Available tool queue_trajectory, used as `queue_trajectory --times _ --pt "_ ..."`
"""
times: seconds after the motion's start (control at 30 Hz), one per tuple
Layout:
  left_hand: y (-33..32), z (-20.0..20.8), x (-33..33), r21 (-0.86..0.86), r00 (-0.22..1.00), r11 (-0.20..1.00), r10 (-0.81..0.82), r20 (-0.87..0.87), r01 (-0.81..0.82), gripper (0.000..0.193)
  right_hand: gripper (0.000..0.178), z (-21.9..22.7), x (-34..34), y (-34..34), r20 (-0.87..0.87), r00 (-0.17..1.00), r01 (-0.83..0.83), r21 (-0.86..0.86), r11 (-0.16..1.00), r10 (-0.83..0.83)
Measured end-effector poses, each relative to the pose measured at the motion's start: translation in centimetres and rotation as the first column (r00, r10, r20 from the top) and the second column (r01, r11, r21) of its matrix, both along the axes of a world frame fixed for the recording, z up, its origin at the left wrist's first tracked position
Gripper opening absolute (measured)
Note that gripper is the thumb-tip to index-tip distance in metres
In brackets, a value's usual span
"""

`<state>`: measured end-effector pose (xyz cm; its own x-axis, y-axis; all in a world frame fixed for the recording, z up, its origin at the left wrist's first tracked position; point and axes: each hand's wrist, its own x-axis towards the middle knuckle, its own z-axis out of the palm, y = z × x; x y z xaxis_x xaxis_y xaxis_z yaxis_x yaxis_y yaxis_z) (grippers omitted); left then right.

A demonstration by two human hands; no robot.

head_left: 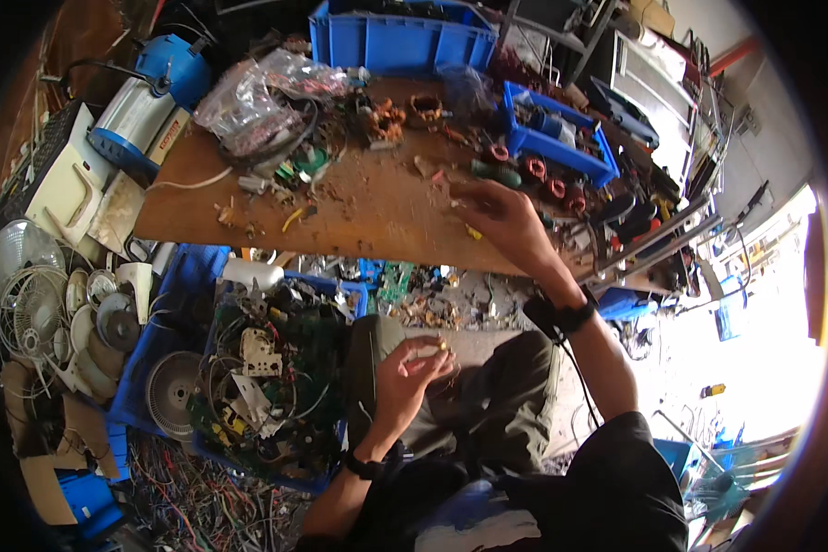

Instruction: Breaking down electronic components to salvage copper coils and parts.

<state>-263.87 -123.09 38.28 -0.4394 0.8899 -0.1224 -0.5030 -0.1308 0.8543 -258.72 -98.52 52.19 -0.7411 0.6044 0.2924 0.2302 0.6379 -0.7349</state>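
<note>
My left hand (408, 375) is raised above my lap, its thumb and fingers closed on a small yellowish piece (443, 346) too small to name. Out over the wooden table (359, 219) reaches my right hand (504, 213), fingers stretched to the left and apart, with nothing visible in them. Close below that hand lies a small yellow bit (474, 233). Copper-wound coils (385, 121) and several red-ringed coils (534, 168) sit farther back on the tabletop. A yellow strip (293, 219) and green scraps (308, 164) are scattered to the left.
A blue bin (403, 41) stands behind the table, and a blue tray (561, 133) of parts sits at its right. Left of my legs is a crate heaped with circuit boards (267, 386). Fan parts (92, 322) pile farther left; loose wires (212, 497) cover the floor.
</note>
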Motion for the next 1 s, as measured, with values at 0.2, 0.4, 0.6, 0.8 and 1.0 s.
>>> queue_trajectory --times 0.2,0.4,0.6,0.8,1.0 --pt "0.2 1.5 1.0 -0.001 0.990 1.000 0.024 -0.138 -0.024 0.025 0.033 -4.4 10.4 -10.4 0.002 1.000 -0.015 -0.573 0.820 0.020" --pt "0.6 2.3 2.7 0.006 0.995 1.000 -0.017 -0.096 0.018 0.026 0.028 -8.0 13.3 -14.8 -0.218 0.960 -0.059 -0.767 0.638 -0.175" --pt "1.1 2.8 4.3 -0.107 0.979 0.992 -0.091 -0.182 0.072 0.022 0.021 -9.5 15.1 -15.1 -0.267 0.921 -0.046 -0.798 0.601 -0.283" --pt "1.5 2.3 5.6 -0.062 0.955 0.990 -0.136 -0.264 0.124 0.024 0.020 -10.4 17.5 -14.7 -0.226 0.929 0.007 -0.783 0.623 -0.294" --pt "2.2 2.4 7.3 -0.093 0.827 0.985 -0.173 -0.534 0.145 0.023 0.017 -10.8 19.5 -14.2 -0.234 0.922 0.011 -0.781 0.624 -0.309"
